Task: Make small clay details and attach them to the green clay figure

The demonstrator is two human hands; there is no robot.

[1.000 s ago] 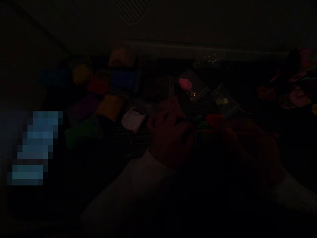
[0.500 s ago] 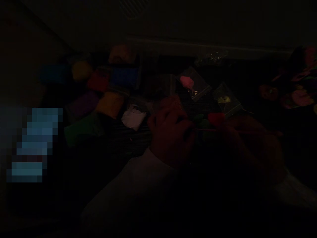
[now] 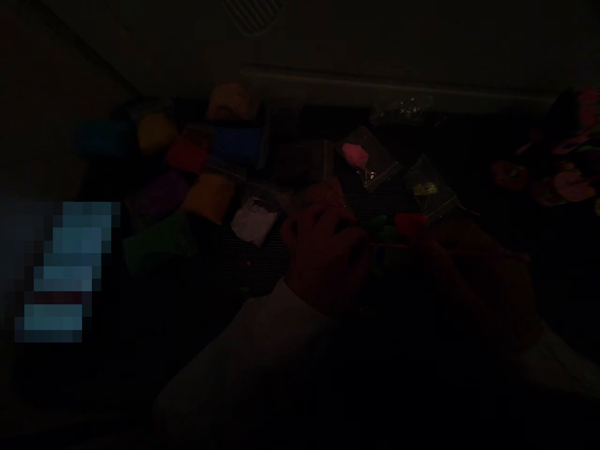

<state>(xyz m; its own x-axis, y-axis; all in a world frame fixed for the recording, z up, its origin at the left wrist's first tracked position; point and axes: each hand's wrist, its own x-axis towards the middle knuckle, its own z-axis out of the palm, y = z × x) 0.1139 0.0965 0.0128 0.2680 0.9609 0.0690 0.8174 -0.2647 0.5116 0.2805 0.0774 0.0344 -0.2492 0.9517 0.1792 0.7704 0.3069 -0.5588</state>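
Observation:
The scene is very dark. My left hand (image 3: 328, 259) rests with curled fingers near the middle; what its fingertips close on is hidden. A thin reddish stick (image 3: 394, 245) runs from beside those fingertips to my right hand (image 3: 492, 281), whose fingers are closed around it, dimly seen. Between the hands shows a red lump (image 3: 410, 224), close to the right fingertips. Green leaf-like pieces (image 3: 387, 233) lie left of the lump, near my left fingers. Beyond the left hand is a reddish bag (image 3: 328, 190), partly covered by it.
Several coloured clay packs lie left, including white (image 3: 254, 222), orange (image 3: 209, 197), green (image 3: 157, 245) and blue (image 3: 237, 144). Clear bags with pink (image 3: 355, 155) and yellow (image 3: 424, 187) lumps lie ahead. Coloured flower-like pieces (image 3: 572, 182) sit far right. A lit, pixelated screen (image 3: 72, 269) is at left.
The picture has become slightly darker over the hands, and the view has shifted a little. Both hands stay nearly in place around the stick and the red lump.

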